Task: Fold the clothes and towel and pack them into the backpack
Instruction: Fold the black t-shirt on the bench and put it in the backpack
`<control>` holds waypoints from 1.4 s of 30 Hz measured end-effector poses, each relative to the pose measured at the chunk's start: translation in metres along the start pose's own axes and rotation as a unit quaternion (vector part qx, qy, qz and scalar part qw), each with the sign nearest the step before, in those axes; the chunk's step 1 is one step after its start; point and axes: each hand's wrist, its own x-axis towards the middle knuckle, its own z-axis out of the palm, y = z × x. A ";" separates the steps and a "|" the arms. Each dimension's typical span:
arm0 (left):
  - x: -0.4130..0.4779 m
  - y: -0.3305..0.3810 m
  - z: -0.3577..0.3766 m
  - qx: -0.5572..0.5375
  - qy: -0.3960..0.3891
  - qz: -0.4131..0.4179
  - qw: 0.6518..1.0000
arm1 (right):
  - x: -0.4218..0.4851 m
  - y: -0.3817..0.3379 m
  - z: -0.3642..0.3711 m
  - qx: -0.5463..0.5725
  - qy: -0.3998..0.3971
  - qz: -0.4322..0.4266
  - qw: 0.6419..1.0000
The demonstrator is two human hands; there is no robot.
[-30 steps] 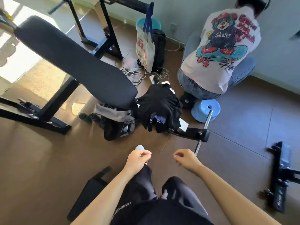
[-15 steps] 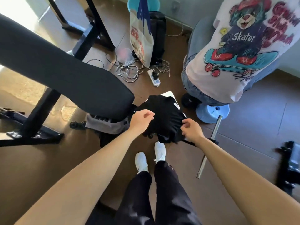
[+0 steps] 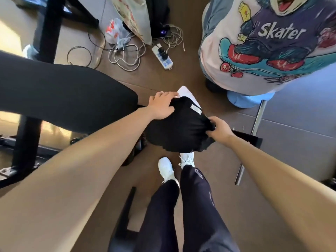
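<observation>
The right hand [image 3: 219, 128] has its grip clamped on a bunched edge of the black garment [image 3: 179, 130]. The left hand [image 3: 161, 106] lies on top of it, fingers spread, grip apart. The garment sits at frame centre, just beside the padded bench [image 3: 63, 99] and above the white shoes [image 3: 166, 168].

Place: a workout room, maybe in a home.
Bench: a long black padded bench [image 3: 63, 99] just left of the left hand [image 3: 160, 106], on a black metal leg [image 3: 25, 140].
Bar: a shiny metal bar [image 3: 257, 119] on the floor, right of the right hand [image 3: 219, 129].
Floor: smooth and brown [image 3: 181, 77].
Wires: a white plug strip [image 3: 163, 56] and a heap of wires [image 3: 125, 53] past the left hand.
Bag: a cloth bag [image 3: 134, 17] beyond the wires.
Stool: a low blue stool [image 3: 249, 100] past the right hand, under a person [image 3: 263, 42].
</observation>
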 end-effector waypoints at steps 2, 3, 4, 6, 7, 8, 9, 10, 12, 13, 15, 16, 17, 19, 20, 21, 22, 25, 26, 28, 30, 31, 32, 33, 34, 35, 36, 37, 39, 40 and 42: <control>0.009 -0.001 -0.008 0.029 -0.010 0.000 1.000 | 0.003 0.002 0.001 -0.004 0.041 -0.009 0.999; 0.011 -0.001 -0.012 0.044 -0.002 0.009 0.999 | 0.003 0.003 0.001 -0.012 0.062 -0.012 0.998; 0.012 -0.003 -0.015 0.056 0.012 0.022 0.998 | 0.002 0.004 0.000 -0.016 0.078 -0.017 0.997; 0.010 -0.006 -0.018 0.072 0.055 0.052 0.995 | -0.004 0.005 -0.003 -0.012 0.093 -0.017 0.995; 0.006 -0.009 -0.018 0.067 0.079 0.060 0.993 | -0.009 0.006 -0.004 -0.004 0.097 -0.013 0.995; 0.000 -0.012 -0.018 0.051 0.103 0.063 0.991 | -0.014 0.007 -0.006 -0.001 0.099 -0.010 0.995; -0.007 -0.015 -0.017 0.028 0.122 0.063 0.990 | -0.021 0.008 -0.007 -0.003 0.101 -0.008 0.995; -0.015 -0.017 -0.017 0.006 0.141 0.063 0.988 | -0.028 0.008 -0.008 -0.010 0.102 -0.011 0.995; -0.035 -0.022 -0.017 -0.010 0.173 0.067 0.983 | -0.044 0.009 -0.009 -0.034 0.109 -0.024 0.993; -0.046 -0.023 -0.017 -0.010 0.184 0.074 0.980 | -0.053 0.009 -0.010 -0.037 0.113 -0.032 0.992; -0.070 -0.026 -0.017 -0.015 0.193 0.097 0.976 | -0.074 0.005 -0.013 -0.020 0.106 -0.053 0.993; -0.084 -0.026 -0.016 -0.018 0.192 0.105 0.976 | -0.086 0.001 -0.015 -0.016 0.100 -0.066 0.993; -0.098 -0.026 -0.015 -0.021 0.190 0.105 0.976 | -0.098 -0.004 -0.015 -0.016 0.093 -0.081 0.992; -0.128 -0.028 -0.008 -0.031 0.180 0.094 0.979 | -0.119 -0.010 -0.014 -0.017 0.079 -0.106 0.991; -0.143 -0.030 -0.003 -0.044 0.177 0.090 0.979 | -0.128 -0.011 -0.012 -0.017 0.072 -0.113 0.991; -0.157 -0.032 0.004 -0.054 0.182 0.083 0.978 | -0.138 -0.012 -0.009 -0.018 0.065 -0.121 0.990; -0.170 -0.036 0.010 -0.060 0.193 0.075 0.977 | -0.147 -0.012 -0.005 -0.016 0.057 -0.123 0.991; -0.210 -0.046 0.026 -0.083 0.240 0.053 0.966 | -0.176 -0.017 0.007 0.000 0.024 -0.122 0.992; -0.224 -0.049 0.031 -0.096 0.250 0.040 0.963 | -0.185 -0.018 0.012 -0.007 0.008 -0.128 0.992; -0.253 -0.056 0.040 -0.115 0.254 0.003 0.960 | -0.203 -0.022 0.021 -0.044 -0.029 -0.148 0.988; -0.282 -0.068 0.048 -0.132 0.255 -0.026 0.958 | -0.220 -0.029 0.026 -0.129 -0.065 -0.176 0.974; -0.296 -0.074 0.051 -0.147 0.256 -0.037 0.955 | -0.226 -0.032 0.029 -0.184 -0.078 -0.195 0.960; -0.311 -0.081 0.054 -0.162 0.256 -0.046 0.952 | -0.232 -0.038 0.032 -0.235 -0.087 -0.214 0.944; -0.326 -0.087 0.056 -0.173 0.255 -0.054 0.950 | -0.236 -0.043 0.035 -0.271 -0.091 -0.230 0.930; -0.341 -0.093 0.057 -0.175 0.251 -0.061 0.950 | -0.239 -0.049 0.038 -0.296 -0.089 -0.240 0.920; -0.354 -0.101 0.059 -0.168 0.244 -0.069 0.952 | -0.239 -0.055 0.041 -0.307 -0.085 -0.248 0.915; -0.366 -0.109 0.060 -0.157 0.234 -0.078 0.956 | -0.239 -0.063 0.043 -0.312 -0.079 -0.249 0.914; -0.378 -0.119 0.062 -0.148 0.219 -0.091 0.960 | -0.238 -0.071 0.045 -0.311 -0.071 -0.247 0.915; -0.399 -0.138 0.064 -0.132 0.184 -0.114 0.967 | -0.233 -0.093 0.050 -0.303 -0.051 -0.242 0.920; -0.408 -0.148 0.063 -0.119 0.163 -0.121 0.972 | -0.230 -0.106 0.053 -0.301 -0.039 -0.243 0.921; -0.423 -0.166 0.061 -0.075 0.111 -0.127 0.983 | -0.223 -0.134 0.059 -0.298 -0.033 -0.241 0.923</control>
